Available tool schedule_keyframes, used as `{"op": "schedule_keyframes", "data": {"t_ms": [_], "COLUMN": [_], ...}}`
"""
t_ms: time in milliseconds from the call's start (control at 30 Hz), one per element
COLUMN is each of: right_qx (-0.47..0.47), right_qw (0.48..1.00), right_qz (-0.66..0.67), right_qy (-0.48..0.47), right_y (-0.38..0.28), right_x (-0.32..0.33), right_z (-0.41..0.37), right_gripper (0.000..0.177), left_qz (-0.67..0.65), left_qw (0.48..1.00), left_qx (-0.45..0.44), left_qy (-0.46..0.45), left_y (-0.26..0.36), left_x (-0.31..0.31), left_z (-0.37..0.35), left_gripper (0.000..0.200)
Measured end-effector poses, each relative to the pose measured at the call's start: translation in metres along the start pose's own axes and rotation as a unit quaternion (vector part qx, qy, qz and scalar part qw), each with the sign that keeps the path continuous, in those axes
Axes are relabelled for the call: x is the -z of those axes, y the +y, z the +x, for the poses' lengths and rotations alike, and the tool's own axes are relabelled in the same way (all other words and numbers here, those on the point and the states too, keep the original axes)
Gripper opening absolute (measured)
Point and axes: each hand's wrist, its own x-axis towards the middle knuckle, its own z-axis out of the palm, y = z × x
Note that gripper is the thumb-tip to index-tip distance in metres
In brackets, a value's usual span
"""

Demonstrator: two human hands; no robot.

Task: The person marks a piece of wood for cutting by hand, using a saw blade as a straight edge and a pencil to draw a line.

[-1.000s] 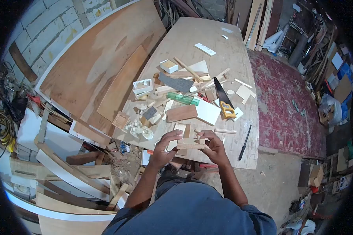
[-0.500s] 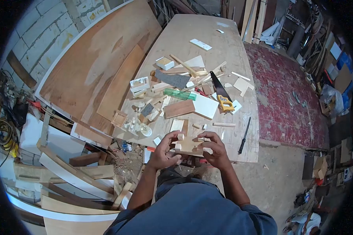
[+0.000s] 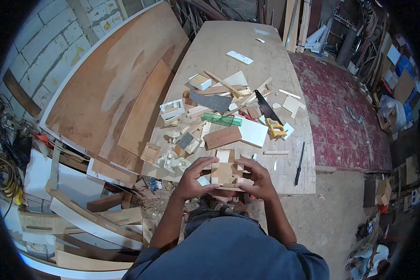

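Pale block wall and a large leaning wooden board stand at ten o'clock, counted from the wooden piece held between the person's two hands, with twelve o'clock straight ahead. Red flooring spreads at two o'clock, past the bench. At six o'clock is the person's blue shirt.

That wooden piece is small and flat, with little blocks near its corners, and shows at the bench's near edge; how high it is held cannot be told. The left hand grips it from nine o'clock and the right hand from three. Both hands are half curled, fingers toward the far corners and thumbs toward the near ones, with the wood pinched between.

Directly at twelve o'clock lie a brown wood block, a green translucent strip behind it, and, farther off, a narrow white board. A white panel sits at one o'clock, beside the brown block; beyond it is a saw with a yellow handle. One slim dark tool lies at three o'clock, near the bench's side edge. Between nine and ten o'clock rests a shallow wooden tray.
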Motion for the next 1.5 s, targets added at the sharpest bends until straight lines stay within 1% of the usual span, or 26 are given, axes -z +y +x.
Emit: {"op": "schedule_keyframes", "data": {"t_ms": [67,200,300,367,433,500,633,700,733,800,933,1000,1033,1067,1100,1133,1167,1200,1233,1300,1333,1367,1433,1467,1500], "right_qx": [-0.005,-0.012,-0.012,-0.018,-0.024,-0.024,-0.024,-0.053,-0.053,-0.011,-0.031,-0.022,-0.022,-0.044,-0.065,-0.065,-0.072,-0.079,-0.079,-0.136,-0.129,-0.131,-0.212,-0.214,-0.228], "right_qw": [1.0,1.0,0.998,0.998,0.998,0.997,0.998,0.995,0.996,0.999,0.999,0.999,0.999,0.998,0.996,0.996,0.992,0.986,0.986,0.967,0.964,0.964,0.948,0.948,0.943], "right_qz": [0.002,-0.003,-0.036,-0.023,-0.011,0.038,0.041,0.07,0.069,0.039,0.028,0.029,0.028,0.03,0.032,0.033,0.038,0.043,0.043,0.094,0.081,0.083,0.131,0.132,0.156], "right_qy": [-0.004,-0.017,-0.042,-0.051,-0.062,-0.055,-0.051,-0.039,-0.033,-0.032,-0.004,0.004,0.01,0.03,0.05,0.052,0.097,0.142,0.142,0.194,0.217,0.215,0.196,0.193,0.185], "right_y": [0.002,0.002,0.015,0.019,0.023,0.028,0.036,0.036,0.039,0.045,0.044,0.047,0.047,0.048,0.049,0.052,0.057,0.062,0.067,0.078,0.085,0.089,0.089,0.092,0.096], "right_x": [-0.01,-0.031,-0.04,-0.049,-0.059,-0.07,-0.085,-0.091,-0.093,-0.095,-0.099,-0.1,-0.101,-0.103,-0.105,-0.107,-0.11,-0.112,-0.112,-0.114,-0.119,-0.12,-0.122,-0.123,-0.125], "right_z": [0.009,0.029,0.042,0.05,0.058,0.066,0.081,0.086,0.088,0.092,0.095,0.095,0.096,0.096,0.096,0.097,0.097,0.098,0.099,0.101,0.103,0.103,0.108,0.109,0.11], "right_gripper": [0.07,0.071,0.07,0.07,0.071,0.07,0.07,0.07,0.07,0.069,0.071,0.067,0.067,0.065,0.063,0.063,0.059,0.055,0.055,0.047,0.038,0.038,0.032,0.032,0.033], "left_qz": [-0.034,-0.031,-0.014,0.054,0.064,0.074,0.099,0.099,0.098,0.095,0.084,0.083,0.071,0.059,0.059,0.031,0.003,0.014,0.014,0.114,0.11,0.11,0.118,0.105,0.106], "left_qw": [0.999,0.999,1.0,0.998,0.998,0.996,0.995,0.995,0.995,0.995,0.995,0.994,0.996,0.996,0.996,0.996,0.995,0.996,0.996,0.989,0.99,0.99,0.991,0.993,0.993], "left_qx": [-0.004,-0.014,-0.011,-0.009,-0.023,-0.036,-0.027,-0.026,-0.028,-0.034,-0.04,-0.05,-0.027,-0.004,-0.005,0.021,0.046,0.043,0.043,0.0,0.018,0.02,-0.025,-0.024,-0.02], "left_qy": [-0.007,-0.002,0.007,0.012,0.018,0.022,0.014,0.008,0.004,-0.007,-0.034,-0.05,-0.055,-0.06,-0.063,-0.076,-0.087,-0.075,-0.075,-0.098,-0.085,-0.084,-0.062,-0.056,-0.053], "left_y": [-0.003,-0.013,-0.019,-0.02,-0.021,-0.019,-0.018,-0.022,-0.026,-0.034,-0.048,-0.052,-0.054,-0.056,-0.058,-0.06,-0.062,-0.065,-0.067,-0.073,-0.075,-0.08,-0.096,-0.104,-0.11], "left_x": [0.015,0.042,0.06,0.073,0.086,0.097,0.117,0.125,0.13,0.136,0.146,0.148,0.149,0.149,0.15,0.15,0.151,0.149,0.15,0.151,0.149,0.15,0.153,0.155,0.157], "left_z": [0.0,-0.004,-0.009,-0.012,-0.013,-0.013,-0.01,-0.008,-0.006,-0.001,0.01,0.016,0.019,0.021,0.023,0.025,0.027,0.027,0.029,0.031,0.031,0.031,0.03,0.029,0.028], "left_gripper": [0.071,0.07,0.068,0.069,0.069,0.069,0.068,0.068,0.067,0.067,0.068,0.069,0.07,0.071,0.071,0.071,0.071,0.07,0.07,0.07,0.061,0.061,0.05,0.042,0.042]}}
